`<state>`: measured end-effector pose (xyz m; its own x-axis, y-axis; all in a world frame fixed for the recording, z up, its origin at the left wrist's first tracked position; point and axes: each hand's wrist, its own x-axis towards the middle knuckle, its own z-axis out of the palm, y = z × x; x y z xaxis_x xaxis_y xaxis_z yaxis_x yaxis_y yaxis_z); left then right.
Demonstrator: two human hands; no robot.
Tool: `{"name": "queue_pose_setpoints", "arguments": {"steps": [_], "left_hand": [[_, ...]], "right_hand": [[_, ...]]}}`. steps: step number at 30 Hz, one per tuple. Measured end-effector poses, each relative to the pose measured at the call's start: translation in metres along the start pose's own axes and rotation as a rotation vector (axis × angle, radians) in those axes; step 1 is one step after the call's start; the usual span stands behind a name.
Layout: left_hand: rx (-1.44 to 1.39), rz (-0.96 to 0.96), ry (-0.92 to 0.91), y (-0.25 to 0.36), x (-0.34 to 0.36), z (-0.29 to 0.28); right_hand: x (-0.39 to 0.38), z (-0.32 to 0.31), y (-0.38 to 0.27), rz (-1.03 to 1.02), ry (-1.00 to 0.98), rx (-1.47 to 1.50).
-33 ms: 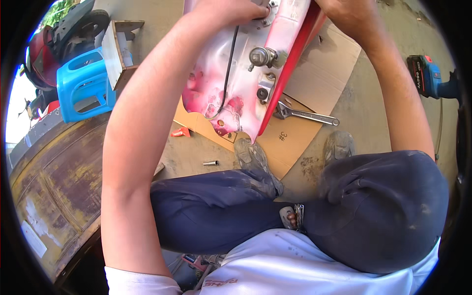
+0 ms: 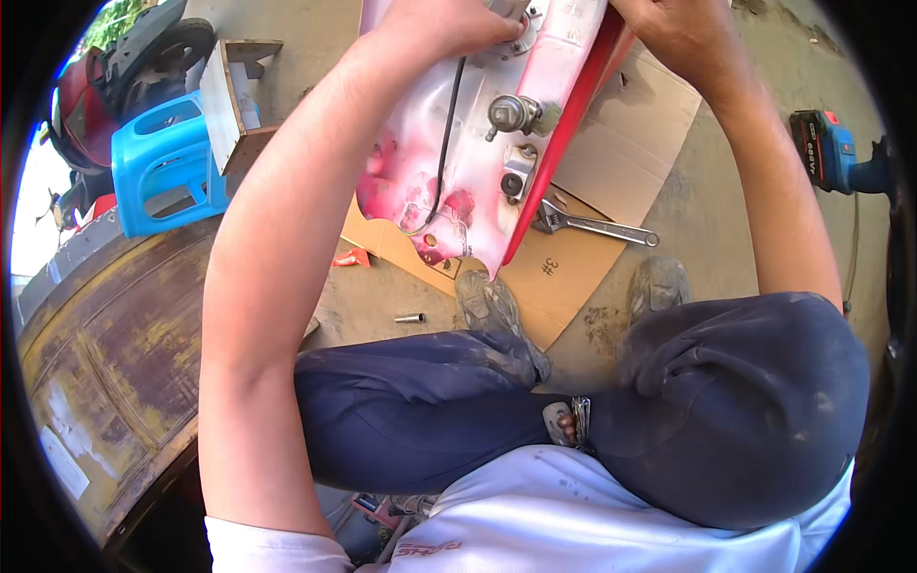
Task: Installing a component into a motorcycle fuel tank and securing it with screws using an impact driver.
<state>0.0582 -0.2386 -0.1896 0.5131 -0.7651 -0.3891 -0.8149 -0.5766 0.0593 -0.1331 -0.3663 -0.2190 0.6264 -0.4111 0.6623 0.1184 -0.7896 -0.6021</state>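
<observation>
A pink, white and red panel [image 2: 454,162] stands over flattened cardboard [image 2: 573,286], with a black rod or hose [image 2: 447,134], a silver knobbed fitting [image 2: 513,116] and a bracket with a black bolt [image 2: 516,181] on it. My left hand [image 2: 458,24] reaches to a metal plate near its top, thumb against it; the fingertips are hidden. My right hand [image 2: 659,29] is at the upper right of the red edge, fingers bent and partly out of frame. An adjustable wrench [image 2: 602,227] lies beside the panel. A silver socket [image 2: 409,318] lies nearer my feet.
At left are a blue plastic stool [image 2: 167,167], a wooden box [image 2: 234,105], a red and black scooter [image 2: 86,105] and a worn wooden board [image 2: 115,363]. A blue cordless power tool [image 2: 836,153] is at right. A small red object [image 2: 351,258] lies by the cardboard.
My left hand and forearm have shifted very slightly to the right. The panel and the loose tools look the same.
</observation>
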Motion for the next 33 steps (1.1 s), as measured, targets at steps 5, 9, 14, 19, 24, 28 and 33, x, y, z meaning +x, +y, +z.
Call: {"name": "queue_pose_setpoints", "arguments": {"steps": [5,9,14,19,24,28,33], "left_hand": [[0.039,0.078,0.061,-0.003,-0.006,0.007],[0.054,0.096,0.116,-0.002,-0.011,0.02],[-0.016,0.072,0.059,-0.006,-0.009,0.015],[0.05,0.062,0.09,-0.004,-0.009,0.023],[0.001,0.075,0.068,-0.007,-0.005,0.025],[0.038,0.12,0.154,-0.006,-0.008,0.033],[0.097,0.09,0.135,-0.001,-0.014,0.036]], "right_hand": [[0.004,-0.002,0.004,-0.073,0.016,-0.078],[0.004,0.0,0.005,-0.074,0.019,-0.077],[0.004,-0.002,0.003,-0.041,0.011,-0.056],[0.008,-0.006,-0.004,-0.056,-0.041,-0.074],[0.004,-0.004,0.003,-0.058,-0.018,-0.073],[0.006,-0.002,0.007,-0.071,-0.009,-0.071],[0.009,-0.007,-0.006,-0.046,-0.04,-0.086]]}}
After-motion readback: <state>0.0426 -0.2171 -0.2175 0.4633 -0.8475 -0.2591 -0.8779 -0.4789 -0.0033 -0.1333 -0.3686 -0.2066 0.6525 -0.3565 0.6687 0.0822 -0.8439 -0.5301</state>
